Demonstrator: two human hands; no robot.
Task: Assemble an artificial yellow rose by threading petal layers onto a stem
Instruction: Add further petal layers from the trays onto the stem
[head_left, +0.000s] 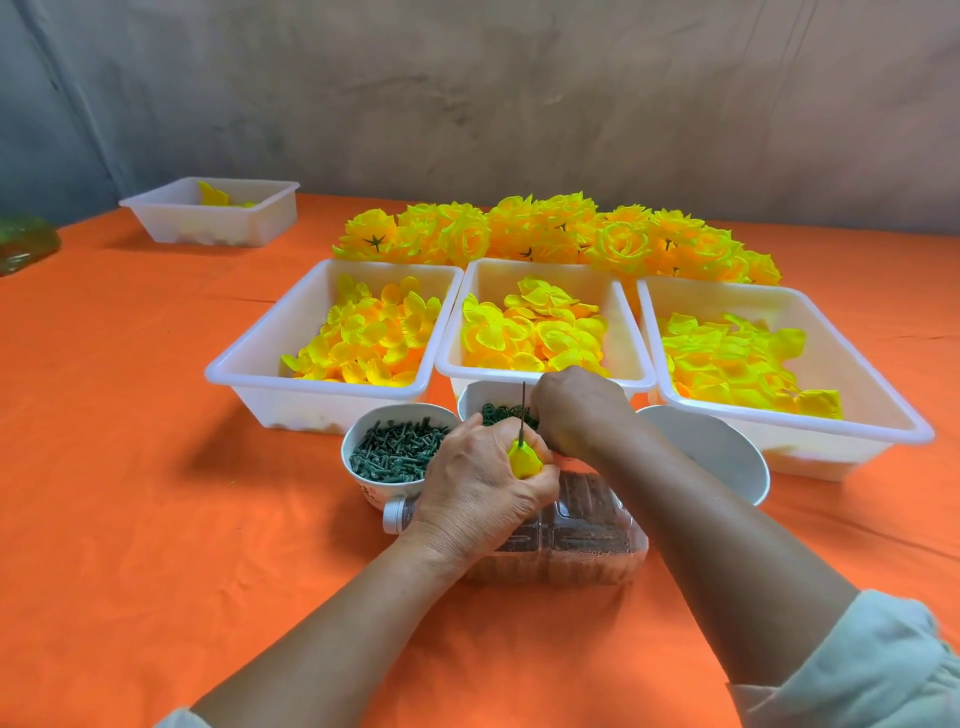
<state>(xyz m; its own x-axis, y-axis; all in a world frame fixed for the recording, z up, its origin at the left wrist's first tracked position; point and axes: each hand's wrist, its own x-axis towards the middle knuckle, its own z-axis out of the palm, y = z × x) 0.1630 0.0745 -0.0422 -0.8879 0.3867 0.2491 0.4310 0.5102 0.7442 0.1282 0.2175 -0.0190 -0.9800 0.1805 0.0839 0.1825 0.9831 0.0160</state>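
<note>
The left hand grips a small yellow bud in curled fingers, stem pointing to 12 o'clock. The right hand, at 1 o'clock of it, dips into a bowl; its fingers are hidden. Early stage, I judge: the petals in the trays are not yet threaded.

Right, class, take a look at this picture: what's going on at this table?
A person is making yellow roses at an orange table. The left hand grips a yellow bud with a thin stem pointing up from it. The right hand reaches into a bowl of green pieces; its fingertips are hidden. Three trays of loose petals sit just behind, with finished roses piled beyond.
</note>
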